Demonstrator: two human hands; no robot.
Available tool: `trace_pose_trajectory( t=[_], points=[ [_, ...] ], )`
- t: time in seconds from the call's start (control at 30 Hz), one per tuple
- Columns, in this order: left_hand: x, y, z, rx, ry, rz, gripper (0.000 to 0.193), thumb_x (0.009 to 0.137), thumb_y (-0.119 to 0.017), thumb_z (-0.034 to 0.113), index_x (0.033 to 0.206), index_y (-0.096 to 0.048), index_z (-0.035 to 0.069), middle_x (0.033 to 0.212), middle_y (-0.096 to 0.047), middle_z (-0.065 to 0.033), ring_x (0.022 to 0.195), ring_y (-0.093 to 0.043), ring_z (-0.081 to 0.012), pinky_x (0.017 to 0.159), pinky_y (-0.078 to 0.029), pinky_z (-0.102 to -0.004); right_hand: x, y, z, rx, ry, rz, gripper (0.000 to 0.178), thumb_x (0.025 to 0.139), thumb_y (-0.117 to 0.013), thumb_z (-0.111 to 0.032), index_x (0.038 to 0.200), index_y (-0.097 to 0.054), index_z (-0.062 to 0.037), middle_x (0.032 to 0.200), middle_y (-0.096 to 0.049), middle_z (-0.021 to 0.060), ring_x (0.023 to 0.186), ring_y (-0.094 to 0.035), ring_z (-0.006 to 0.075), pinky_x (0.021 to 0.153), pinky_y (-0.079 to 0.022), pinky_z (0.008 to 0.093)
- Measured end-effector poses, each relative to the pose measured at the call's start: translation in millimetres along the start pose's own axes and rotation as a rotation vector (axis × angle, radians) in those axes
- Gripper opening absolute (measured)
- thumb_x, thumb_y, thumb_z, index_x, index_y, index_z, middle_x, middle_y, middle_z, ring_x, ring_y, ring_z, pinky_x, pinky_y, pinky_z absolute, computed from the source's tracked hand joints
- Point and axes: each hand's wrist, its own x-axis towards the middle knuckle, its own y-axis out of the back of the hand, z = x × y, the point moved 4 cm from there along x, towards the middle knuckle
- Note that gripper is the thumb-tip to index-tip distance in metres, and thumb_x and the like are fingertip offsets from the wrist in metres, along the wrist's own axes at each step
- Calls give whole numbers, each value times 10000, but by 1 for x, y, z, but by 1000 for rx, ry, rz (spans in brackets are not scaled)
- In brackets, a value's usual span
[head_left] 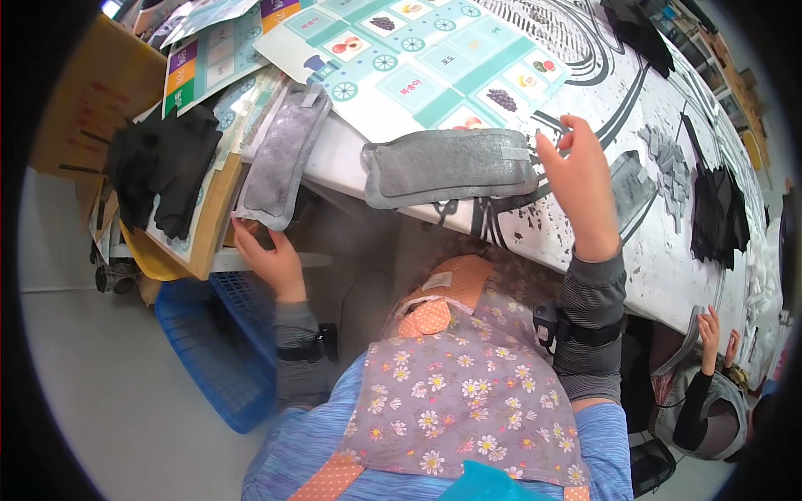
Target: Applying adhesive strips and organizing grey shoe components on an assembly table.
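1. From where I'm standing, a person in a floral apron [468, 392] is working at a worktop [668, 280] covered in white with black markings.
2. The left grip [271, 265] is reaching to the lower end of one grey pouch [280, 159], its fingertips meeting the bottom corner; I cannot tell whether finger and thumb are pinching it or merely touching.
3. That pouch is lying aslant at the worktop's left edge, beside a stack of papers and a tan board [219, 213], its lower end hanging past the edge and a pale tab showing near its upper end.
4. The right grip [578, 179] is hovering just beyond the right end of a second grey pouch [447, 167], released, its fingers loosely bent and holding nothing that I can see.
5. This second pouch is lying crosswise along the near edge of the worktop, its pale tab showing toward the right.
6. A third grey pouch [632, 185] is resting behind the right wrist, partly hidden by it.
7. Farther right, small grey pieces [668, 167] are lying heaped near black strips [720, 217].
8. Beyond the pouches, sheets with fruit pictures [443, 63] are spreading over the worktop.
9. At the left, black cloth [171, 159] is draping over the stack, and a blue basket [213, 351] is sitting below.
10. At the far right, another person [710, 417] is working beside the same worktop.
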Motion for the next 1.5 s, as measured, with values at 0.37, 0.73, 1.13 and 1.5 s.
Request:
trace_pose_trajectory(
  t=[0.37, 0.73, 1.13, 1.5],
  points=[
    [-80, -43, 38, -958, 1094, -520, 333, 999, -553, 199, 1257, -526, -9, 1009, -629, -74, 891, -584, -124, 786, -468, -251, -46, 18, 3, 1356, -195, -667, 427, 778, -498, 29, 1195, -581, 76, 1038, -622, 84, 958, -556, 133, 908, -433, 255],
    [-16, -43, 96, -953, 943, -576, 151, 959, -611, 193, 1016, -648, 59, 833, -609, 15, 763, -574, -81, 705, -465, -240, -72, -8, 7, 1273, -305, -576, 144, 846, -643, 55, 972, -685, -3, 1090, -658, 74, 1027, -601, 139, 912, -475, 288],
    [-31, -49, 101, -1154, 899, -607, 117, 973, -587, 182, 1029, -576, 79, 962, -575, 13, 900, -567, -87, 807, -451, -249, -66, 6, -1, 934, 30, -474, 118, 857, -686, -7, 973, -683, -26, 1000, -652, 44, 939, -604, 98, 814, -491, 262],
    [-67, -30, 117, -1565, 977, -672, 540, 873, -510, 95, 1385, -391, -28, 1363, -491, -140, 1295, -468, -256, 1104, -359, -396, -44, -18, -45, 982, 67, -485, 128, 846, -684, -76, 935, -685, 16, 802, -680, 36, 767, -605, 83, 700, -491, 253]
  ],
)
